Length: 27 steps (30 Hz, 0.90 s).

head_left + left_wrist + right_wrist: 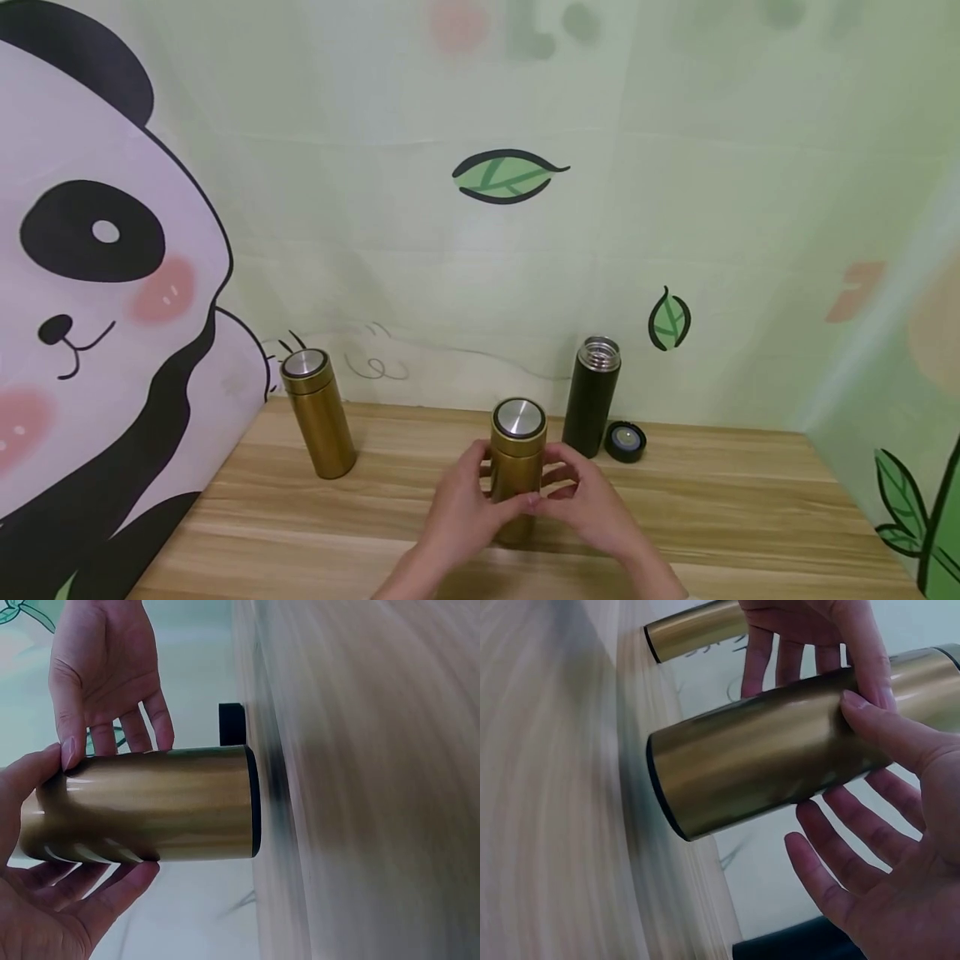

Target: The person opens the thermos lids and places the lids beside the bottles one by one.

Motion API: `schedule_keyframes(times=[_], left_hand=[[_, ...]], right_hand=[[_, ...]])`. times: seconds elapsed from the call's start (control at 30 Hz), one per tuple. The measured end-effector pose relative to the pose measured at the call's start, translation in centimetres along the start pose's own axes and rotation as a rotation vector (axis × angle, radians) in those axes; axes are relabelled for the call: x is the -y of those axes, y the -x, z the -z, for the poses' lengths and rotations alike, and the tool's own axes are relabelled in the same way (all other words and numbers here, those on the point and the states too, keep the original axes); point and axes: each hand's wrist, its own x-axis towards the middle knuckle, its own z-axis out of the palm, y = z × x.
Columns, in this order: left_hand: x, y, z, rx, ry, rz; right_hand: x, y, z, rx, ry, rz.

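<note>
In the head view a gold thermos bottle (517, 467) with a steel-topped lid stands upright between both hands. My left hand (461, 500) holds it from the left, thumb across the near side and fingers around the back. From the right my right hand (592, 500) holds the same bottle, its thumb tip meeting the left thumb. In the left wrist view the bottle's black base (255, 802) is close over the tabletop. The right wrist view shows the right fingers (840, 862) on the bottle's far side.
Another gold thermos bottle (322, 425) stands at the back left. Behind the right hand is a black bottle (590, 408) with its mouth uncovered, and a black lid (626, 442) lies beside it. A printed backdrop (375, 208) borders the wooden table (750, 500).
</note>
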Motion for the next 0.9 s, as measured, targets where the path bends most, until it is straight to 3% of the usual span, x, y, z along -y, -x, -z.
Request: schedule_keyframes(times=[0.37, 0.9], left_hand=[[-0.6, 0.1, -1.8, 0.070, 0.039, 0.012], [-0.4, 0.3, -3.0, 0.130, 0.076, 0.006]], right_hand=[[-0.1, 1.3, 2.4, 0.067, 0.036, -0.021], [-0.2, 1.8, 3.6, 0.098, 0.164, 0.007]])
